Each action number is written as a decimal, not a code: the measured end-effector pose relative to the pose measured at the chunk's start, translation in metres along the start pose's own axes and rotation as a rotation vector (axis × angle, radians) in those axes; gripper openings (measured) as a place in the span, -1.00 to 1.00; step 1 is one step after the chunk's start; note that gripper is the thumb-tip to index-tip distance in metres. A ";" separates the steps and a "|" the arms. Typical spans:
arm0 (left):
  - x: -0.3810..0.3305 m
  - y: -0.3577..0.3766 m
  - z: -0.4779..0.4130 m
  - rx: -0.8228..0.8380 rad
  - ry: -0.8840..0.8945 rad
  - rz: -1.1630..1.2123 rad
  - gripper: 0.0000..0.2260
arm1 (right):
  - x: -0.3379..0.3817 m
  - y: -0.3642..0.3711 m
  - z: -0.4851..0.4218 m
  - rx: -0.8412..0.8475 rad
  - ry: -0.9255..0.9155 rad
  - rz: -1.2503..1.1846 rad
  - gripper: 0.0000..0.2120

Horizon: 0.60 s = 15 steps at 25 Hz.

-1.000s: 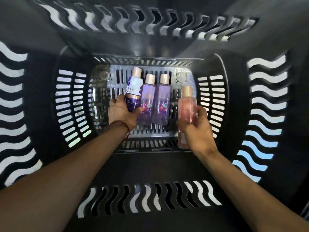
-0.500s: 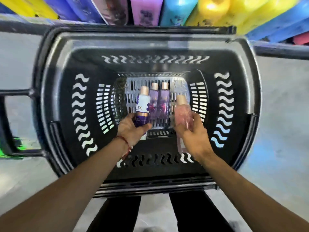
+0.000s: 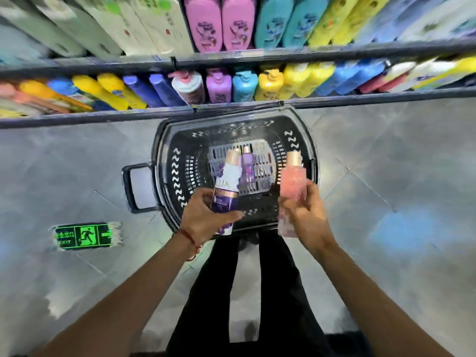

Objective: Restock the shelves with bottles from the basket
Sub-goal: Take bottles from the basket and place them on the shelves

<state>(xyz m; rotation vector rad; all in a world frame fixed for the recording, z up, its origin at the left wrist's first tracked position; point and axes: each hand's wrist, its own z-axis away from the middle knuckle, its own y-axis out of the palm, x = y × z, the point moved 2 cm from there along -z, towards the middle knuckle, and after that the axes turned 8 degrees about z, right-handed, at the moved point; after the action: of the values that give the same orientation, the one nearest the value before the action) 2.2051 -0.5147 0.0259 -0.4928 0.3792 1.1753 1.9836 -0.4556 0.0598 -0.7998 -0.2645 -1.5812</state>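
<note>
My left hand (image 3: 206, 215) grips a white and purple Lux bottle (image 3: 226, 186) with a gold cap, held up above the black plastic basket (image 3: 170, 161) on the floor. A pink translucent bottle (image 3: 292, 184) with a gold cap is in my right hand (image 3: 305, 210), over the basket's right side. At least one purple bottle (image 3: 247, 166) still lies on the basket's bottom. Shelves (image 3: 231, 60) full of coloured bottles run along the top of the view, just beyond the basket.
The basket's handle (image 3: 134, 186) sticks out to the left. A green exit sign sticker (image 3: 85, 235) lies on the grey tiled floor at the left. My dark trouser legs (image 3: 247, 292) stand right behind the basket. Open floor lies on both sides.
Both hands have lifted their bottles up out of the basket. The camera has pulled back and up, so the shelves and the floor have come into view.
</note>
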 end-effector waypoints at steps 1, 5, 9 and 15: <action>-0.008 0.002 0.019 0.021 0.026 0.006 -0.22 | 0.007 -0.005 0.018 -0.016 -0.006 -0.031 -0.63; -0.033 0.030 0.087 0.191 0.129 0.052 -0.45 | 0.015 -0.031 0.092 -0.083 -0.070 -0.120 -0.57; -0.062 0.061 0.153 0.285 0.296 -0.007 -0.39 | 0.013 -0.079 0.166 -0.062 -0.129 -0.220 -0.48; -0.075 0.108 0.261 0.295 0.460 -0.126 -0.32 | -0.001 -0.160 0.251 -0.056 -0.334 -0.195 -0.38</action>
<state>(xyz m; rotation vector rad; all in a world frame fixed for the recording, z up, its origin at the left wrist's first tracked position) 2.0852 -0.3968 0.2646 -0.5182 0.8913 0.8583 1.9169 -0.2746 0.2868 -1.1099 -0.5549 -1.6365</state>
